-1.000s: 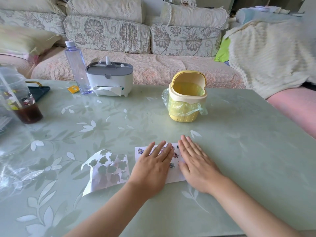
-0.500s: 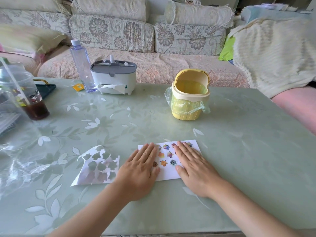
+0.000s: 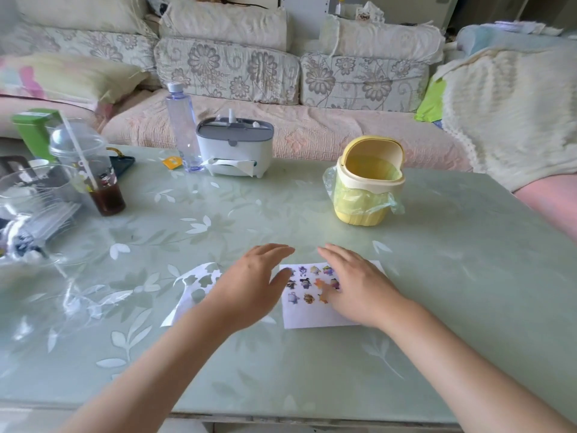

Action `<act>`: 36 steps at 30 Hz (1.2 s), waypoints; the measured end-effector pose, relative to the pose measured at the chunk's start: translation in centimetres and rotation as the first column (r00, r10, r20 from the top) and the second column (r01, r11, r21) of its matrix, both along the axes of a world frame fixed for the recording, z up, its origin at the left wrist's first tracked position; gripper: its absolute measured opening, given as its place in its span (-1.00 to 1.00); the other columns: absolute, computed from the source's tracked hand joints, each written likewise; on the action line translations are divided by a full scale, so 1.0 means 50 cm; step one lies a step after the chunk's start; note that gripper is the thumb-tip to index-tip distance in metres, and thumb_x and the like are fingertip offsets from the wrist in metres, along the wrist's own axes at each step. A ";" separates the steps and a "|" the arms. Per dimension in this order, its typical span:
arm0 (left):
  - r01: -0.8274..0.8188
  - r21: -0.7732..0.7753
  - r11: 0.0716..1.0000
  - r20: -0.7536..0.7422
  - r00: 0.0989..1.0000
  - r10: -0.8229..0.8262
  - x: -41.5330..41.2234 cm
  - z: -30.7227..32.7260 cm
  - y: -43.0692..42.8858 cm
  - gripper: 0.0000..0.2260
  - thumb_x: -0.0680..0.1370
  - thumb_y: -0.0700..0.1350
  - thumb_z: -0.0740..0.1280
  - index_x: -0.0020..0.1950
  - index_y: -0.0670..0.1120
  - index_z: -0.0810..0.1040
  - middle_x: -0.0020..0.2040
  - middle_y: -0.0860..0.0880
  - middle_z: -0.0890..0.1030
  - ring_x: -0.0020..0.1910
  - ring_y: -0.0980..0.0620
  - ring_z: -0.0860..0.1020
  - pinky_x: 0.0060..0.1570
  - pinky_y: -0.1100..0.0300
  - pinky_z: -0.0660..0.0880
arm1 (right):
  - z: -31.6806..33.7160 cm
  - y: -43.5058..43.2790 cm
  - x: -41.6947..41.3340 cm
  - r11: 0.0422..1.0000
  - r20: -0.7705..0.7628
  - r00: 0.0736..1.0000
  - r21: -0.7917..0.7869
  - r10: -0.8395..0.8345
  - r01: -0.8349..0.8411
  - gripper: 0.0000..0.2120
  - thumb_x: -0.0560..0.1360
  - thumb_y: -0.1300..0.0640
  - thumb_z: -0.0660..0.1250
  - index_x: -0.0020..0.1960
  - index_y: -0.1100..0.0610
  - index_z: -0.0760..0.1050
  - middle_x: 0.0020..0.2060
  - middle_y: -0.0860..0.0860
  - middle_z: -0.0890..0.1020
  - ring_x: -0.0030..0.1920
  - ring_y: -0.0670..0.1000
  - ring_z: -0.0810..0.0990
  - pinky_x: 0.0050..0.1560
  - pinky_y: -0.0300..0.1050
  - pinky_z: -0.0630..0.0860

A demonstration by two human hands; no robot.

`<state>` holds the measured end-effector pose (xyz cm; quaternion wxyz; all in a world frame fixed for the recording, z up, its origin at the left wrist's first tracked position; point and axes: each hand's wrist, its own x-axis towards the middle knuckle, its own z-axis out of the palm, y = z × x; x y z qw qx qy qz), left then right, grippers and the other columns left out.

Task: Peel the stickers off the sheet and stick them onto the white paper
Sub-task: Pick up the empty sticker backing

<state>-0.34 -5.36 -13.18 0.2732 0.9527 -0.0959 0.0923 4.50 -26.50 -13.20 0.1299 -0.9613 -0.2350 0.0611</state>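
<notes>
Low in the middle of the frame the white paper (image 3: 312, 317) lies flat on the green tabletop (image 3: 452, 276), with small cartoon stickers (image 3: 307, 284) in rows on its upper half. The right hand (image 3: 359, 285) rests on its right part, fingers straight, gripping nothing. The left hand (image 3: 249, 289) spreads relaxed over its left edge (touching or not, I cannot tell). Just left lies the sticker sheet (image 3: 185, 306), full of cut-out holes. A yellow bin (image 3: 365, 189) stands higher in the frame, well apart.
</notes>
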 end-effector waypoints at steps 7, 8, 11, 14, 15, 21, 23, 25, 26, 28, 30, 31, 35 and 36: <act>-0.005 0.270 0.963 -0.197 0.979 0.060 -0.053 0.014 0.184 -0.20 0.33 0.33 0.09 0.57 0.11 0.24 0.51 0.20 0.29 0.51 0.16 0.17 0.46 0.19 0.19 | 0.012 0.180 -0.043 0.950 -0.018 0.975 0.232 0.220 -0.209 -0.36 0.55 -0.10 0.35 0.58 -0.07 0.23 0.51 -0.20 0.30 0.49 -0.17 0.28 0.41 -0.32 0.20; 0.009 0.286 0.958 -0.241 0.969 0.062 -0.060 0.013 0.200 -0.11 0.27 0.38 0.08 0.59 0.10 0.18 0.54 0.21 0.24 0.53 0.18 0.11 0.47 0.19 0.16 | 0.007 0.200 -0.048 0.944 -0.033 0.968 0.230 0.250 -0.236 -0.30 0.53 -0.15 0.38 0.59 -0.09 0.21 0.51 -0.21 0.29 0.49 -0.18 0.27 0.39 -0.33 0.20; 0.042 0.306 0.951 -0.309 0.949 0.058 -0.070 0.005 0.232 -0.15 0.37 0.31 0.34 0.60 0.10 0.16 0.54 0.18 0.24 0.52 0.14 0.14 0.46 0.19 0.18 | -0.007 0.243 -0.053 0.934 -0.075 0.951 0.228 0.300 -0.276 -0.18 0.44 -0.21 0.46 0.60 -0.13 0.17 0.50 -0.22 0.31 0.47 -0.18 0.29 0.36 -0.34 0.23; 0.002 0.255 0.967 -0.301 0.950 0.078 -0.068 -0.003 0.238 -0.41 0.49 0.08 0.43 0.51 0.14 0.36 0.37 0.13 0.46 0.37 0.09 0.37 0.29 0.22 0.35 | -0.019 0.266 -0.049 0.926 -0.103 0.954 0.291 0.282 -0.243 -0.37 0.45 -0.01 0.49 0.48 -0.09 0.40 0.33 -0.12 0.54 0.31 -0.12 0.47 0.27 -0.29 0.37; -0.015 0.226 0.974 -0.277 0.957 0.079 -0.064 -0.002 0.236 -0.50 0.50 0.03 0.43 0.44 0.15 0.45 0.27 0.12 0.52 0.27 0.10 0.44 0.20 0.23 0.38 | -0.021 0.270 -0.046 0.912 -0.106 0.959 0.351 0.262 -0.211 -0.51 0.46 0.06 0.50 0.37 -0.09 0.53 0.19 -0.11 0.64 0.17 -0.13 0.55 0.17 -0.28 0.43; -0.195 -0.160 0.968 -0.178 0.970 0.166 -0.033 0.027 0.196 -0.89 0.51 0.00 0.46 0.01 0.13 0.73 -0.20 0.13 0.58 -0.28 0.32 0.49 -0.31 0.45 0.35 | -0.007 0.255 -0.008 0.797 -0.038 0.997 0.604 0.064 -0.028 -0.92 0.45 0.16 0.52 -0.19 0.01 0.70 -0.34 -0.06 0.58 -0.33 -0.16 0.49 -0.32 -0.36 0.33; -0.270 -0.264 0.926 -0.238 0.949 0.209 -0.025 0.038 0.175 -0.89 0.48 0.08 0.47 -0.08 0.07 0.72 -0.30 0.04 0.62 -0.43 0.19 0.43 -0.43 0.37 0.31 | 0.006 0.245 -0.002 0.737 0.047 0.998 0.676 -0.031 -0.009 -0.89 0.41 0.21 0.55 -0.22 0.02 0.71 -0.32 -0.08 0.59 -0.32 -0.16 0.51 -0.32 -0.40 0.32; -0.295 -0.416 0.860 -0.319 0.933 0.166 -0.018 0.051 0.154 -0.86 0.49 0.07 0.44 -0.14 0.03 0.72 -0.32 0.00 0.63 -0.40 0.16 0.43 -0.37 0.30 0.33 | 0.016 0.233 -0.001 0.730 0.116 0.988 0.683 -0.102 -0.005 -0.90 0.38 0.24 0.55 -0.20 0.05 0.71 -0.31 -0.11 0.59 -0.31 -0.16 0.53 -0.31 -0.43 0.32; -0.311 -0.493 0.813 -0.368 0.921 0.130 -0.014 0.059 0.143 -0.85 0.52 0.03 0.41 -0.15 0.01 0.72 -0.30 0.01 0.65 -0.37 0.15 0.48 -0.34 0.29 0.37 | 0.019 0.226 -0.001 0.738 0.149 0.982 0.675 -0.119 -0.013 -0.89 0.37 0.24 0.54 -0.19 0.05 0.71 -0.31 -0.12 0.60 -0.29 -0.16 0.53 -0.31 -0.43 0.33; -0.345 -0.563 0.751 -0.458 0.887 0.064 -0.006 0.069 0.124 -0.84 0.55 -0.11 0.35 -0.13 -0.03 0.73 -0.30 0.05 0.67 -0.36 0.15 0.56 -0.30 0.29 0.43 | 0.025 0.207 0.000 0.744 0.156 0.979 0.668 -0.132 -0.006 -0.87 0.38 0.26 0.52 -0.18 0.04 0.70 -0.26 -0.13 0.64 -0.24 -0.17 0.56 -0.28 -0.44 0.37; -0.358 -0.602 0.714 -0.501 0.865 0.011 0.002 0.068 0.109 -0.82 0.54 -0.20 0.34 -0.10 -0.04 0.74 -0.28 0.02 0.69 -0.36 0.13 0.57 -0.24 0.25 0.52 | 0.035 0.186 0.004 0.737 0.063 0.991 0.675 -0.119 0.046 -0.86 0.41 0.26 0.48 -0.14 0.03 0.71 -0.19 -0.13 0.67 -0.24 -0.18 0.57 -0.25 -0.42 0.41; -0.366 -0.634 0.681 -0.511 0.859 -0.014 0.008 0.064 0.103 -0.83 0.55 -0.22 0.36 -0.07 -0.05 0.74 -0.21 -0.04 0.72 -0.32 0.10 0.58 -0.18 0.24 0.57 | 0.042 0.175 0.007 0.729 -0.001 0.995 0.680 -0.104 0.077 -0.84 0.43 0.27 0.46 -0.11 0.02 0.72 -0.17 -0.13 0.66 -0.26 -0.18 0.56 -0.24 -0.40 0.41; -0.408 -0.766 0.497 -0.510 0.857 -0.081 0.029 0.049 0.082 -0.88 0.56 -0.27 0.39 0.05 -0.18 0.71 -0.05 -0.17 0.73 -0.17 0.01 0.69 -0.09 0.20 0.63 | 0.058 0.120 0.018 0.749 -0.053 0.999 0.662 -0.008 0.041 -0.75 0.51 0.26 0.42 0.07 -0.04 0.69 -0.01 -0.16 0.57 -0.22 -0.14 0.54 -0.16 -0.37 0.43; -0.434 -0.778 0.455 -0.519 0.852 -0.075 0.034 0.047 0.075 -0.87 0.55 -0.29 0.40 0.06 -0.20 0.69 -0.06 -0.16 0.73 -0.17 0.01 0.70 -0.11 0.20 0.63 | 0.058 0.106 0.014 0.781 -0.013 0.999 0.624 0.045 -0.027 -0.71 0.50 0.24 0.42 0.15 -0.04 0.66 0.04 -0.16 0.54 -0.15 -0.11 0.56 -0.13 -0.37 0.43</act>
